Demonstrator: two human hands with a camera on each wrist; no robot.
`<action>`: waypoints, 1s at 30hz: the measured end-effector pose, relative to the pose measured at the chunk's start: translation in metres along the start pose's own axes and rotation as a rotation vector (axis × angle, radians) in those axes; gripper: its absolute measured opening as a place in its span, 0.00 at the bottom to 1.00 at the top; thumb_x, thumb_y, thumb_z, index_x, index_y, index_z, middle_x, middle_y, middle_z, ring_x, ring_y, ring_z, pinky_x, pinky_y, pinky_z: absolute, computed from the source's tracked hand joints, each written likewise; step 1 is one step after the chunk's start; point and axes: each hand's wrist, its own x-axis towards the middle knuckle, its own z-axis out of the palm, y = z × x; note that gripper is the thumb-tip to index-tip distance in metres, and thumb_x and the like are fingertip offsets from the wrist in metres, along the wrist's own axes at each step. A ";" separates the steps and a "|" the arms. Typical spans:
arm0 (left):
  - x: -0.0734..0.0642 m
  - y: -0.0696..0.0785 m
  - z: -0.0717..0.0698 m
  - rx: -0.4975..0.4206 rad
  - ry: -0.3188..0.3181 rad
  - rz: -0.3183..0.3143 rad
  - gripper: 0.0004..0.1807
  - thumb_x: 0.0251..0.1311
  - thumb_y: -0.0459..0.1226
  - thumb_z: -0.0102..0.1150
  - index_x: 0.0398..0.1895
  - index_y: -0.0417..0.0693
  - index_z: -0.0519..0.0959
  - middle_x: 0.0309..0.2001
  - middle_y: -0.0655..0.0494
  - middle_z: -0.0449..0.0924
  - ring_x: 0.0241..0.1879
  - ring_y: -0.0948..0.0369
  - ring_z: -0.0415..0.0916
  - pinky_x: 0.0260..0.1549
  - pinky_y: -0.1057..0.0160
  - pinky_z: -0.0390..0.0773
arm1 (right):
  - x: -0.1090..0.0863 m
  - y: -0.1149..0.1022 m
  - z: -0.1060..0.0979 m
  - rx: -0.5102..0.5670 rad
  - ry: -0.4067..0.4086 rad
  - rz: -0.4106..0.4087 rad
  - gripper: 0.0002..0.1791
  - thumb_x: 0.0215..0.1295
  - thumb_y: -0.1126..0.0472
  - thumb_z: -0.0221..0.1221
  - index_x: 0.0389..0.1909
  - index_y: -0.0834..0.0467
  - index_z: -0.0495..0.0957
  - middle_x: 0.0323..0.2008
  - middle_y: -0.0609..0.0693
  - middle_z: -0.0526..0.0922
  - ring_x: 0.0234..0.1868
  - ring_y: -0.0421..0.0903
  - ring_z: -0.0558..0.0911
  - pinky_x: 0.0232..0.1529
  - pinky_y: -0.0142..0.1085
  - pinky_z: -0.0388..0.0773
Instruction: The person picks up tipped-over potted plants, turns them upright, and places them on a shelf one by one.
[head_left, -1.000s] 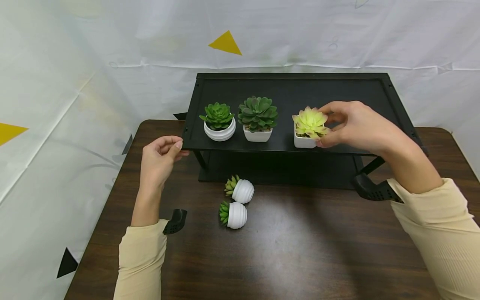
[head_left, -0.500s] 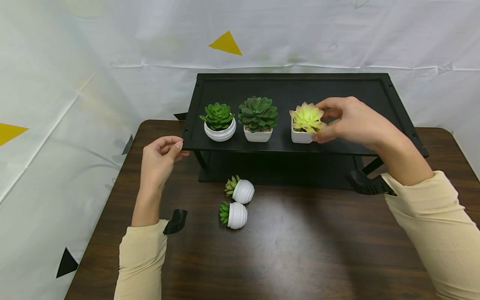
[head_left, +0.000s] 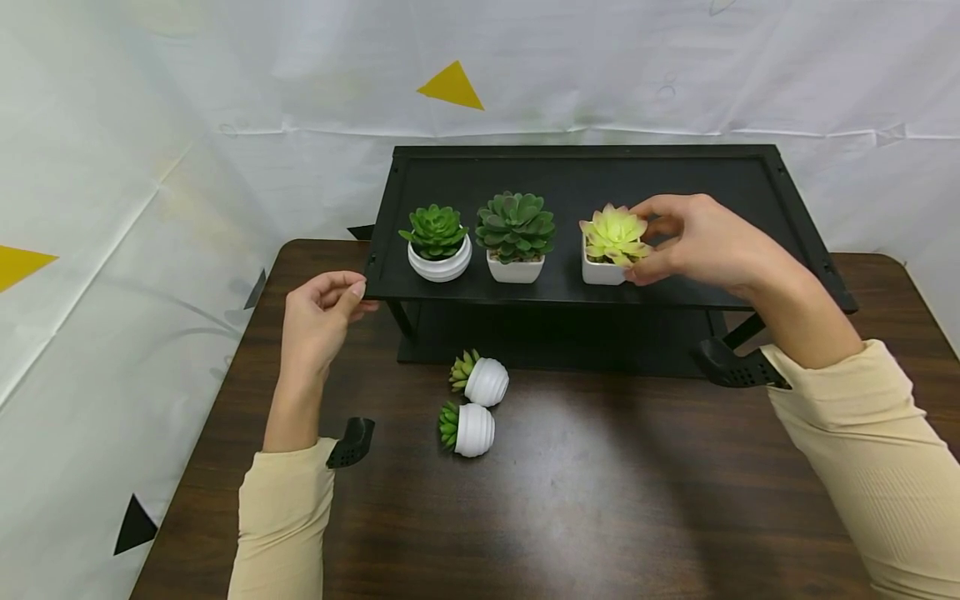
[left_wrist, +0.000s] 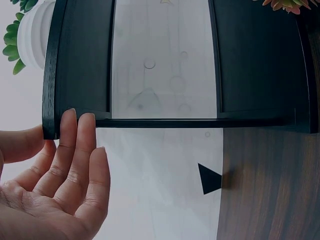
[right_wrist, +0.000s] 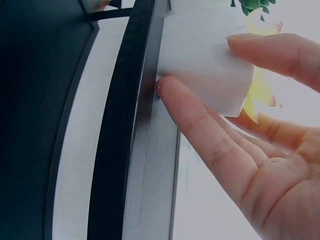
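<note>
A black two-tier shelf [head_left: 675,179] stands on the table. My left hand [head_left: 318,321] pinches its front left corner, thumb above and fingers below; the left wrist view shows the fingertips under the top board. On the top tier my right hand [head_left: 705,246] holds a yellow-green succulent in a square white pot [head_left: 602,272]. In the right wrist view one fingertip [right_wrist: 167,87] is right at the shelf edge beside the pot. Left of it stand a dark green succulent in a square white pot [head_left: 516,271] and a bright green succulent in a round white pot [head_left: 440,267].
Two small succulents in ribbed white pots, one farther back [head_left: 486,382] and one nearer [head_left: 474,431], lie on their sides on the brown wooden table [head_left: 585,517] before the shelf. White sheeting [head_left: 300,67] with coloured triangles hangs behind and at the left.
My right hand has shifted the yellow-green succulent slightly left and back on the top tier, then stayed still over the last half second. The left hand has not moved.
</note>
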 end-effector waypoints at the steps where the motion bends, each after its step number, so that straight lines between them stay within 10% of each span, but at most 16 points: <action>1: 0.000 0.000 0.000 -0.001 -0.001 0.002 0.10 0.62 0.32 0.53 0.43 0.33 0.75 0.31 0.54 0.79 0.30 0.61 0.81 0.39 0.66 0.78 | 0.000 0.000 0.000 0.005 -0.003 -0.002 0.36 0.51 0.66 0.66 0.61 0.64 0.61 0.49 0.63 0.72 0.39 0.47 0.79 0.38 0.34 0.77; 30: 0.001 -0.001 0.000 0.007 0.003 0.000 0.11 0.62 0.33 0.54 0.43 0.33 0.75 0.30 0.56 0.79 0.30 0.62 0.81 0.40 0.64 0.78 | -0.010 0.008 -0.001 0.105 -0.015 0.006 0.37 0.55 0.69 0.62 0.65 0.64 0.56 0.56 0.66 0.67 0.33 0.42 0.83 0.38 0.32 0.78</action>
